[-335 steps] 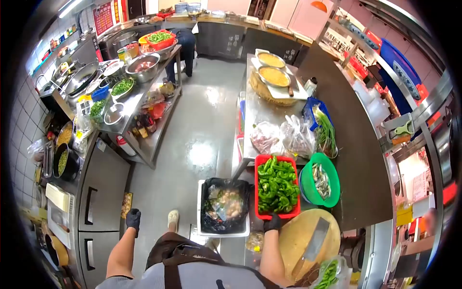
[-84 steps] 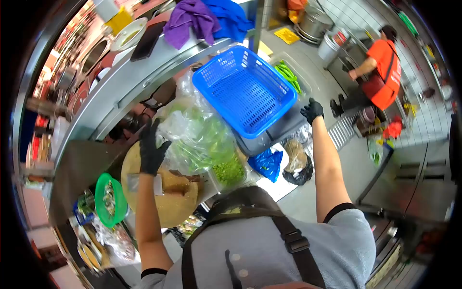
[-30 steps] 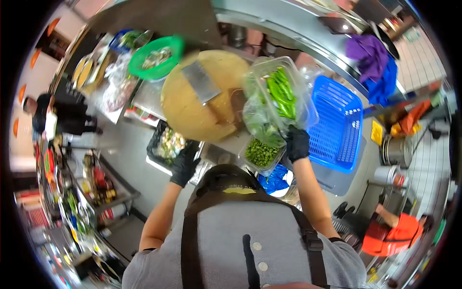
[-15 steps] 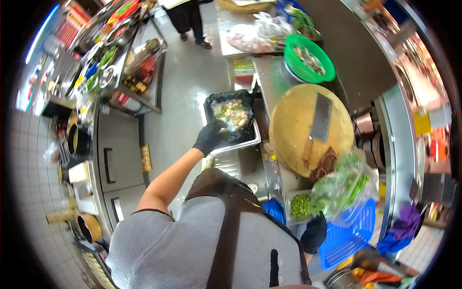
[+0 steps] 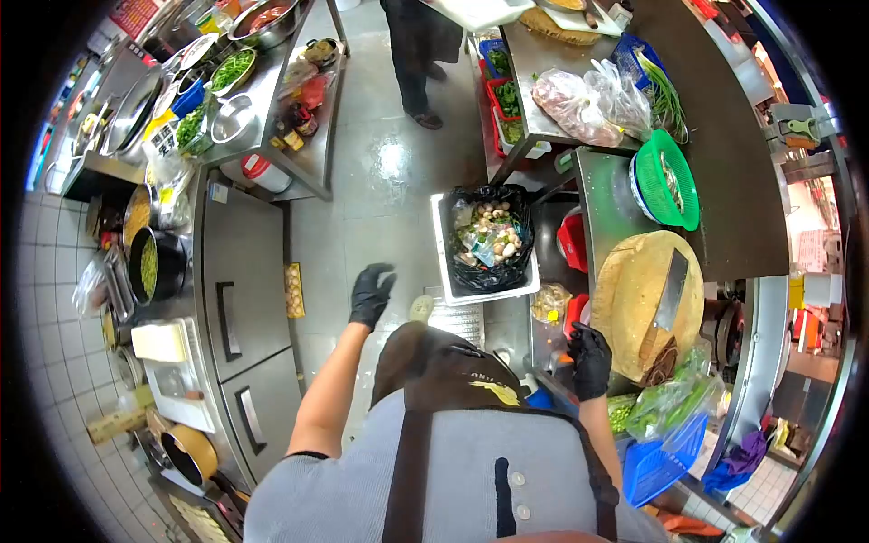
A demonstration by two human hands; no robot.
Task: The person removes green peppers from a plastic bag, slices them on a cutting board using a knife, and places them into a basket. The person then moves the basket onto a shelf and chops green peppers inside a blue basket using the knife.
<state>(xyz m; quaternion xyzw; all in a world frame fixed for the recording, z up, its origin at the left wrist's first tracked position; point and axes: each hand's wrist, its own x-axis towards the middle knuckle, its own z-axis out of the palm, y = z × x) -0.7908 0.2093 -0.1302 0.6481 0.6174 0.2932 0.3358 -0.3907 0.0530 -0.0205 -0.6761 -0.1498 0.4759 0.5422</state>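
My left hand (image 5: 371,295), in a black glove, hangs over the floor with fingers apart and nothing in it. To its right is a white bin (image 5: 444,262) lined with a black plastic bag (image 5: 514,279). Food scraps (image 5: 491,233) and a bit of clear plastic lie inside. My right hand (image 5: 590,364), also black-gloved, is at the left edge of the round chopping board (image 5: 625,299); its fingers are loosely bent and seem to hold nothing. On the board lie a cleaver (image 5: 671,291) and a dark brown item (image 5: 661,362) that I cannot make out.
A bag of leafy greens (image 5: 670,398) rests above a blue basket (image 5: 665,471) at lower right. Beyond the board stands a green colander (image 5: 663,181). Steel fridge doors (image 5: 249,271) line the left. Another person's legs (image 5: 412,63) are ahead in the aisle.
My left hand has drawn back from the bin to the left. My right hand has moved forward from beside the bag of greens to the chopping board's edge. The view has shifted.
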